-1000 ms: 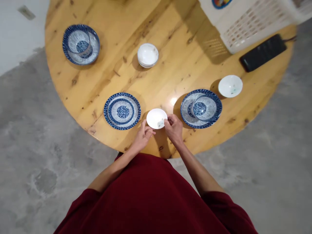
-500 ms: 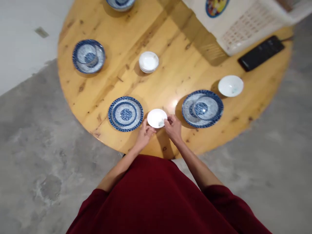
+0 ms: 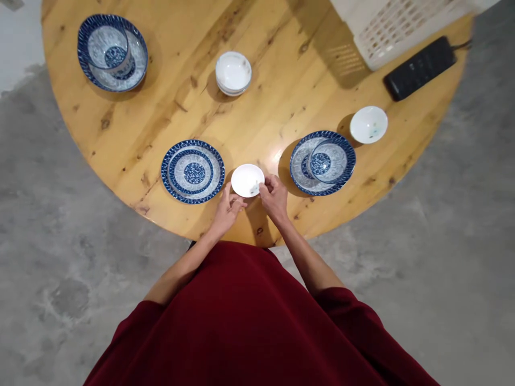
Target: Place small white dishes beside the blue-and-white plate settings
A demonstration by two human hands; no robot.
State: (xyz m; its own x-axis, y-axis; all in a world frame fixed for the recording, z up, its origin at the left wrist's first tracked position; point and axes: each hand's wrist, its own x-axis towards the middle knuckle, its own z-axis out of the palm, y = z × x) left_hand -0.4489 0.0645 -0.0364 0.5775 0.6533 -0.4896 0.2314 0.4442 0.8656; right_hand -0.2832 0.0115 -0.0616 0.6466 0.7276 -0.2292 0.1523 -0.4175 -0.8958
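Observation:
A small white saucer (image 3: 246,179) rests on the round wooden table (image 3: 281,107) near its front edge. My left hand (image 3: 226,208) pinches its left rim and my right hand (image 3: 274,197) grips its right rim. A blue patterned plate (image 3: 192,171) lies just left of the saucer. To the right sits another blue plate with a blue bowl in it (image 3: 323,162).
A stack of small white saucers (image 3: 233,73) stands mid-table. Another white saucer (image 3: 368,124) lies at the right, a third blue plate with a bowl (image 3: 112,51) at the far left. A white plastic basket (image 3: 402,24) and a black power strip (image 3: 418,67) occupy the back right.
Only the camera view has shifted; both hands stay on the white saucer in the same spot.

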